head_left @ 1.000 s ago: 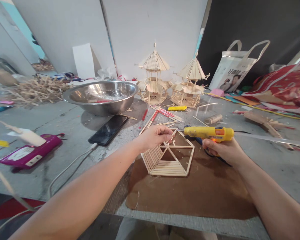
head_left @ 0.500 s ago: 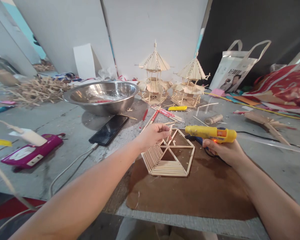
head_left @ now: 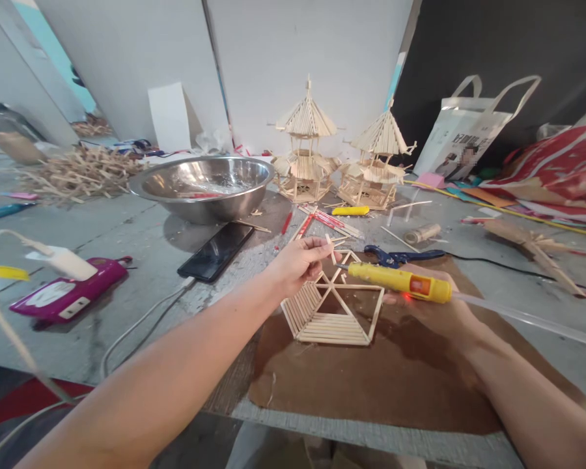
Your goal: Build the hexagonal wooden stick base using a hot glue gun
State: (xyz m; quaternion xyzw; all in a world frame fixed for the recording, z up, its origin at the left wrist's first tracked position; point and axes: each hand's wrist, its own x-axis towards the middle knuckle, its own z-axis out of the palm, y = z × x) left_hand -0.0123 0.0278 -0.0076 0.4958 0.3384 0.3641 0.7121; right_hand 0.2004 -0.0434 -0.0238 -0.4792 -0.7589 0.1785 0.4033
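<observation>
My left hand pinches a short wooden stick, held tilted above the far left part of a six-sided stick frame. My right hand is closed around a yellow hot glue gun, turned so its blue trigger side faces away. The gun's nozzle tip is at the lower end of the stick; whether they touch I cannot tell. Two sections of the frame, left and front, are filled with rows of sticks; others are open. The frame lies on a brown board.
Two stick pagodas stand at the back. Left of them is a steel bowl, with a phone before it. A purple power strip, a yellow cutter, loose sticks and a paper bag are around.
My left hand has lifted the stick off the frame and tilted it. My right hand has rolled the glue gun over and brought its nozzle to the stick.
</observation>
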